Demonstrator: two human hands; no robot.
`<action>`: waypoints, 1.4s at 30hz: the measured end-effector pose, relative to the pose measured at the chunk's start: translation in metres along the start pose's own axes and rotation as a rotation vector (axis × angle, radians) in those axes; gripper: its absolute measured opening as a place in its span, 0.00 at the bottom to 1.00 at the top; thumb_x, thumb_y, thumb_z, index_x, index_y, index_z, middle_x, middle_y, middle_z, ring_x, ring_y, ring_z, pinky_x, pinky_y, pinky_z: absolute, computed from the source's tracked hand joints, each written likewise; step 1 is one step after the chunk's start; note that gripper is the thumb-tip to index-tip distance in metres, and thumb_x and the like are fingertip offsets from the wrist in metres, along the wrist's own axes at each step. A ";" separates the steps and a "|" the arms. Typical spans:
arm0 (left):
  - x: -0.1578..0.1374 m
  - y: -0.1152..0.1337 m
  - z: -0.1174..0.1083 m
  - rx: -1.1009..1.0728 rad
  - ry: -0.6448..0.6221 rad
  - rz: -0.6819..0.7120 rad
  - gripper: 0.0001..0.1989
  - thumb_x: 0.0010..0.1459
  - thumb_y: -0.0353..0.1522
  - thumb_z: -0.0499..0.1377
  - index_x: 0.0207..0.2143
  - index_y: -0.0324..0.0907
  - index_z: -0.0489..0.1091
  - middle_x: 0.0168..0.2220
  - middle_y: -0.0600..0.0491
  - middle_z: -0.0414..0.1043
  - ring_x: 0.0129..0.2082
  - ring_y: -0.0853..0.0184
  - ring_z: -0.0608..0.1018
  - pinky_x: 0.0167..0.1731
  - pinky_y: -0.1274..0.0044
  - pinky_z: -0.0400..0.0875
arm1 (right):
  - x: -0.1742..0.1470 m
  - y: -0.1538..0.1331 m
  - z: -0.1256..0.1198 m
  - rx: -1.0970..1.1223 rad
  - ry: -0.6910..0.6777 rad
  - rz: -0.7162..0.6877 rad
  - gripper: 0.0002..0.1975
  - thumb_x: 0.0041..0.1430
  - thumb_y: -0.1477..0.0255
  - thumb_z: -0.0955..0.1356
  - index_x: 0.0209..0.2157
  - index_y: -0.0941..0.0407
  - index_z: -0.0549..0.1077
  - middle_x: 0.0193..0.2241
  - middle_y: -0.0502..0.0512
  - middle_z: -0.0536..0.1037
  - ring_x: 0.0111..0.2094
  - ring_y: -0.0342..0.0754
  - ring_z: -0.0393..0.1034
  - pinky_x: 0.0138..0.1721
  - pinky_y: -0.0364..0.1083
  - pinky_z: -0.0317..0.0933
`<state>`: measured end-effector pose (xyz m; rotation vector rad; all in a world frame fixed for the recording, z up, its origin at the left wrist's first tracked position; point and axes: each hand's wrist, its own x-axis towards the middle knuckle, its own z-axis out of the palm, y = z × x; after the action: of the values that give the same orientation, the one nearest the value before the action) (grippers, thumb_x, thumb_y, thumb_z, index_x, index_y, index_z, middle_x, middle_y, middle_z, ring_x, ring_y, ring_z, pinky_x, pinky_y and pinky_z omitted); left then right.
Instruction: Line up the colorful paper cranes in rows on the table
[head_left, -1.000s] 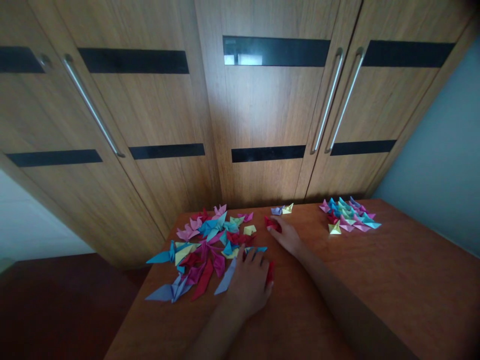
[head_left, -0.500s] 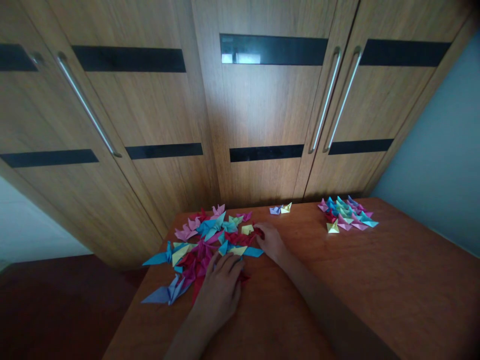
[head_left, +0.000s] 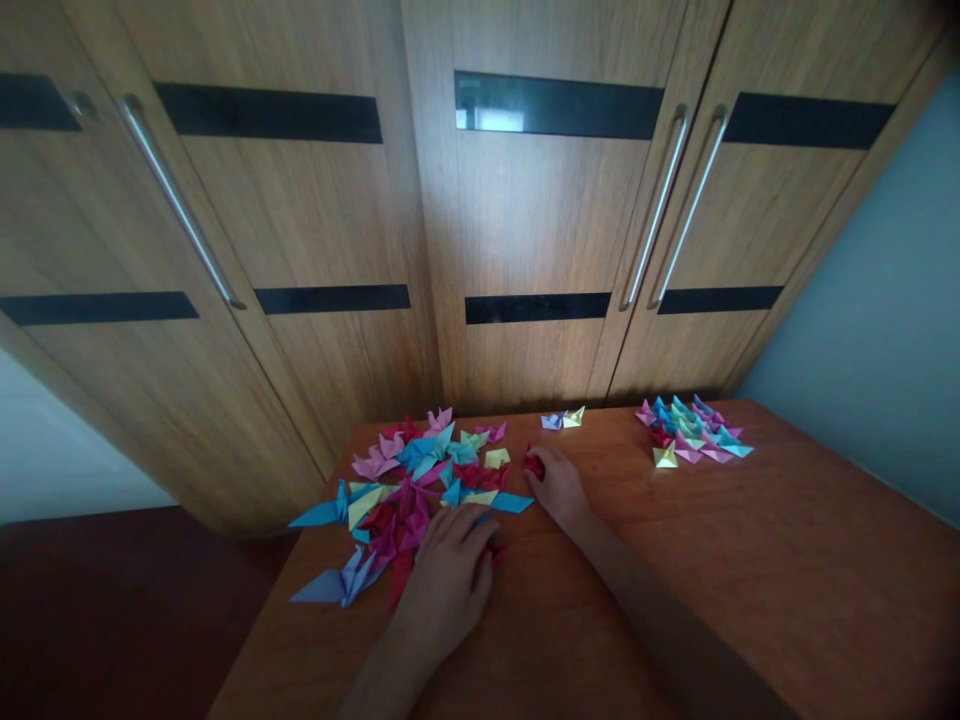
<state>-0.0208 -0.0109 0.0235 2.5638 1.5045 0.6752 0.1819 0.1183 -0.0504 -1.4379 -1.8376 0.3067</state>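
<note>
Toward the back edge of the desk (head_left: 757, 590), a red paper (head_left: 533, 465) is sitting at the right hand (head_left: 561, 487), whose fingers are nearly closed, apparently pinching it! Nearer the left edge, the left hand (head_left: 453, 562) is arching half-curled over the pile (head_left: 409, 502), its hold impossible to tell. Gripping looks like the step, the next move probably calling for lightness.

We see paper cranes (head_left: 426, 455) in pink, magenta, red, turquoise, blue, lavender and pale yellow, paper boats (head_left: 697, 440) in pink, turquoise, red, purple and yellow, a reddish-brown table (head_left: 712, 560), and a brown, wood-grained cupboard (head_left: 525, 220) with black bands (head_left: 537, 308) and silvery handles (head_left: 655, 208).
</note>
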 end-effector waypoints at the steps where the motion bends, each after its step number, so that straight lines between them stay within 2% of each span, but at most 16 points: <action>1: 0.000 0.001 0.000 -0.007 0.001 0.001 0.21 0.52 0.22 0.52 0.46 0.48 0.67 0.51 0.52 0.67 0.53 0.61 0.68 0.58 0.60 0.55 | 0.000 -0.001 0.000 -0.004 0.002 0.001 0.11 0.49 0.76 0.66 0.37 0.54 0.72 0.37 0.56 0.74 0.41 0.52 0.67 0.45 0.48 0.60; 8: -0.001 0.001 0.003 -0.060 0.062 0.008 0.20 0.52 0.21 0.53 0.46 0.47 0.67 0.51 0.52 0.67 0.52 0.60 0.69 0.54 0.64 0.64 | 0.001 -0.004 -0.006 0.007 0.081 0.050 0.09 0.53 0.72 0.64 0.37 0.55 0.71 0.35 0.55 0.75 0.37 0.50 0.69 0.41 0.47 0.62; 12: -0.001 0.001 0.003 -0.074 0.105 0.015 0.20 0.51 0.21 0.54 0.45 0.47 0.68 0.53 0.52 0.66 0.53 0.60 0.69 0.52 0.64 0.66 | 0.007 -0.023 -0.011 0.150 0.205 0.094 0.11 0.55 0.67 0.64 0.38 0.55 0.71 0.35 0.54 0.77 0.36 0.49 0.71 0.40 0.47 0.63; 14: -0.001 0.001 0.003 -0.076 0.110 0.019 0.20 0.51 0.21 0.54 0.45 0.47 0.68 0.53 0.51 0.66 0.53 0.60 0.69 0.52 0.64 0.66 | 0.010 -0.044 -0.010 0.248 0.234 0.057 0.12 0.55 0.66 0.64 0.40 0.55 0.71 0.36 0.54 0.77 0.37 0.49 0.71 0.41 0.47 0.64; 18: -0.001 -0.003 0.004 -0.074 0.124 0.024 0.20 0.51 0.21 0.54 0.45 0.47 0.69 0.53 0.51 0.66 0.53 0.60 0.69 0.52 0.63 0.67 | 0.017 -0.086 -0.003 0.333 0.136 -0.102 0.13 0.55 0.67 0.65 0.43 0.54 0.71 0.39 0.54 0.76 0.41 0.48 0.70 0.44 0.47 0.63; 20: -0.002 -0.004 0.005 -0.071 0.135 0.023 0.19 0.52 0.21 0.54 0.45 0.46 0.69 0.53 0.51 0.66 0.53 0.59 0.69 0.52 0.63 0.66 | 0.024 -0.092 -0.002 0.326 0.101 -0.158 0.14 0.57 0.65 0.65 0.44 0.53 0.71 0.41 0.55 0.76 0.43 0.49 0.69 0.47 0.48 0.62; 23: -0.002 -0.005 0.006 -0.074 0.155 0.009 0.19 0.53 0.22 0.53 0.46 0.46 0.68 0.54 0.50 0.65 0.53 0.60 0.69 0.52 0.63 0.66 | 0.042 -0.072 -0.009 0.211 0.139 -0.153 0.16 0.59 0.63 0.63 0.45 0.55 0.70 0.44 0.58 0.74 0.47 0.50 0.67 0.51 0.50 0.59; 25: -0.002 -0.004 0.006 -0.081 0.166 0.005 0.19 0.53 0.22 0.53 0.46 0.46 0.68 0.54 0.50 0.66 0.53 0.59 0.69 0.52 0.63 0.67 | 0.056 -0.043 -0.018 0.028 0.163 -0.094 0.19 0.59 0.62 0.63 0.48 0.57 0.69 0.47 0.61 0.72 0.50 0.53 0.64 0.53 0.53 0.55; 27: -0.001 -0.004 0.006 -0.090 0.172 0.004 0.18 0.53 0.23 0.53 0.46 0.46 0.69 0.53 0.50 0.66 0.53 0.59 0.69 0.52 0.62 0.67 | 0.068 -0.010 -0.026 -0.213 0.132 -0.005 0.24 0.56 0.59 0.65 0.52 0.55 0.67 0.53 0.63 0.67 0.55 0.58 0.57 0.56 0.60 0.47; 29: -0.001 -0.005 0.007 -0.096 0.176 -0.004 0.18 0.53 0.23 0.53 0.45 0.46 0.69 0.53 0.50 0.67 0.53 0.59 0.69 0.52 0.62 0.67 | 0.076 0.019 -0.031 -0.396 0.071 0.092 0.30 0.53 0.53 0.65 0.55 0.53 0.64 0.58 0.63 0.61 0.60 0.62 0.48 0.56 0.66 0.40; 33: -0.001 -0.007 0.006 -0.099 0.185 -0.024 0.16 0.54 0.23 0.53 0.44 0.45 0.70 0.52 0.49 0.67 0.52 0.58 0.69 0.51 0.61 0.67 | 0.080 0.053 -0.029 -0.479 -0.121 0.172 0.37 0.50 0.45 0.63 0.57 0.52 0.63 0.62 0.63 0.53 0.62 0.65 0.40 0.53 0.66 0.45; 36: -0.001 -0.008 0.005 -0.107 0.190 -0.031 0.17 0.54 0.23 0.53 0.44 0.45 0.70 0.52 0.49 0.68 0.52 0.58 0.70 0.51 0.62 0.67 | 0.078 0.061 -0.022 -0.445 -0.147 0.122 0.32 0.51 0.47 0.64 0.51 0.53 0.69 0.60 0.64 0.57 0.61 0.64 0.43 0.52 0.62 0.50; 39: -0.001 -0.008 0.004 -0.122 0.184 -0.034 0.16 0.55 0.23 0.52 0.44 0.46 0.70 0.51 0.49 0.68 0.52 0.59 0.70 0.51 0.62 0.67 | 0.073 0.060 -0.017 -0.392 -0.100 0.028 0.20 0.56 0.56 0.64 0.42 0.56 0.73 0.49 0.64 0.70 0.54 0.59 0.58 0.51 0.55 0.54; 42: -0.001 -0.007 0.004 -0.143 0.166 -0.041 0.16 0.56 0.23 0.52 0.44 0.45 0.70 0.52 0.49 0.67 0.53 0.59 0.69 0.52 0.62 0.67 | 0.064 0.057 -0.016 -0.356 -0.083 -0.012 0.14 0.58 0.61 0.63 0.36 0.56 0.73 0.39 0.61 0.75 0.45 0.54 0.66 0.48 0.50 0.58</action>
<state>-0.0254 -0.0074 0.0170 2.4171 1.4899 0.9738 0.2298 0.1916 -0.0473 -1.6717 -2.0422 0.0322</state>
